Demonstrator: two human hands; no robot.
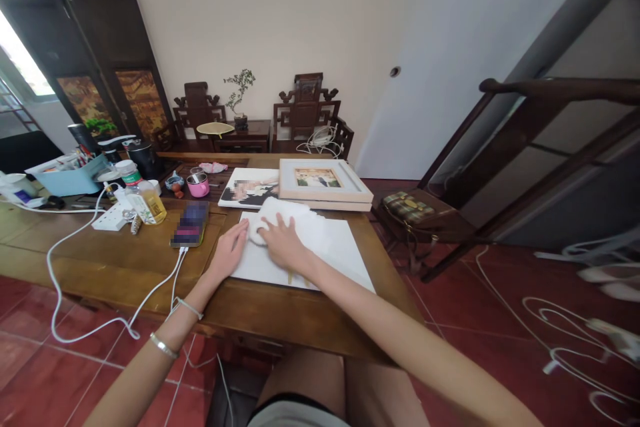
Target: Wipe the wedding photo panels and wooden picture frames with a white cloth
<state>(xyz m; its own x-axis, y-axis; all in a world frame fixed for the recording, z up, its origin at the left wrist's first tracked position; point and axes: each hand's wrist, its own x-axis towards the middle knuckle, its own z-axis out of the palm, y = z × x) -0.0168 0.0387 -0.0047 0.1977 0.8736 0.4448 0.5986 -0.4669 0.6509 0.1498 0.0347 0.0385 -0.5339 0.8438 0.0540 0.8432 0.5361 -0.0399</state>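
A white board (345, 248) lies flat near the front edge of the wooden table, with tan marks near its lower edge. My right hand (284, 240) has a bunched white cloth (280, 209) under its spread, bent fingers and presses it onto the board. At the board's left edge rests my left hand (231, 248), its fingers stretched out and close together, holding nothing. Behind the cloth, a light wooden picture frame (365, 199) lies over the right part of a printed photo (235, 197).
Left of my hands are a phone (190, 223) with white cables, a bottle (150, 207), a power strip (111, 217), a pink cup (198, 185) and a blue bin (70, 179). A chair (450, 213) with a plaid bag (407, 207) stands right of the table (395, 280).
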